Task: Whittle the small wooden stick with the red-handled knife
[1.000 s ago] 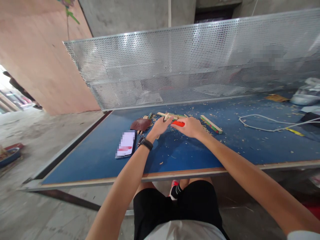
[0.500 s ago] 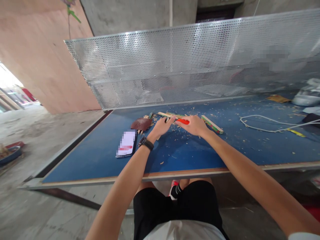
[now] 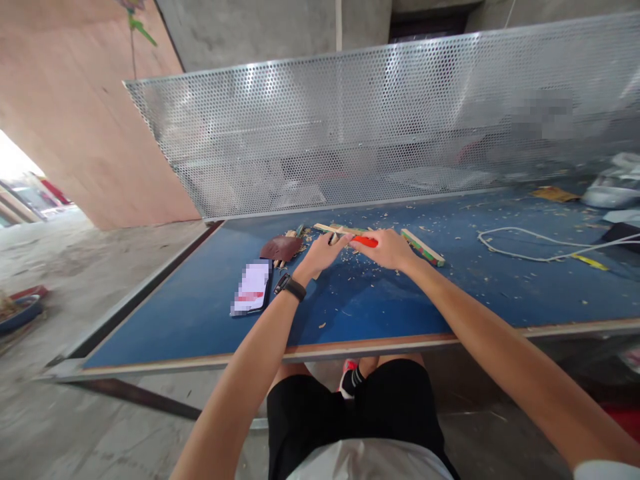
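Note:
My right hand (image 3: 393,249) is closed around the orange handle of a utility knife (image 3: 365,241), which points to the left. Close beside it, my left hand (image 3: 323,255) is closed on a slim pale wooden stick (image 3: 341,230); most of the stick is hidden by the fingers. The left thumb reaches to the front end of the knife, where the blade is too small to make out. Both hands are just above the blue tabletop (image 3: 370,310), among scattered wood shavings. Right of my right hand lies a wooden strip with green and red sides (image 3: 423,248).
A phone (image 3: 253,287) lies left of my left wrist, with a brown piece of material (image 3: 281,248) and short sticks behind it. A white cable (image 3: 530,257) loops at the right near a yellow object (image 3: 590,262). A perforated metal panel (image 3: 320,140) stands along the back edge.
The whole view has shifted slightly. Both hands keep their hold on the stick and the knife, with hardly any visible movement.

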Demonstrator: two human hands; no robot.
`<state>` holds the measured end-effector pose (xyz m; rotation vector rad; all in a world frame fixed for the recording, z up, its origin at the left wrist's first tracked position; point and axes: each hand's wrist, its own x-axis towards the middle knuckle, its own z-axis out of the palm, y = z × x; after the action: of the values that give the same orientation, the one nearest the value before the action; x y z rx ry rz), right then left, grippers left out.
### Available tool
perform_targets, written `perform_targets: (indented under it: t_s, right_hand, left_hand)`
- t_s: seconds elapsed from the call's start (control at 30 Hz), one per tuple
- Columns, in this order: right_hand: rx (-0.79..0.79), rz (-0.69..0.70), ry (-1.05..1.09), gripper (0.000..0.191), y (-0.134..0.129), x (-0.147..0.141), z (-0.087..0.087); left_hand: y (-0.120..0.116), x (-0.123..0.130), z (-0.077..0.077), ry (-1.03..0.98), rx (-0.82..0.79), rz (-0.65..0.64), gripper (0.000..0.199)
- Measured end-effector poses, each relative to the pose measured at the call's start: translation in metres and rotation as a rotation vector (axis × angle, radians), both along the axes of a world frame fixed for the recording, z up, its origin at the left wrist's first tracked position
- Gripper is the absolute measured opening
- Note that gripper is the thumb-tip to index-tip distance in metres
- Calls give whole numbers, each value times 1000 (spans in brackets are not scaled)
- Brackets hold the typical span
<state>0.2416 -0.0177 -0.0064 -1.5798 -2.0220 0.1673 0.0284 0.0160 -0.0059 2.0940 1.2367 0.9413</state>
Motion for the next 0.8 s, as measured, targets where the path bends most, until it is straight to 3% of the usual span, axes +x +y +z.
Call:
perform_targets:
  t_s: [0.27, 0.6, 0.8]
  right_hand:
    - [-6, 4, 1, 59, 0, 1, 0]
    - [72, -91, -100, 65, 2, -5, -6]
    - [99, -129, -75, 71, -1, -13, -4]
  left_hand:
    - [5, -2, -3, 31, 32, 16, 56]
    - [6, 2, -7, -12, 3, 56, 54]
    - [1, 5, -1, -63, -27, 98, 54]
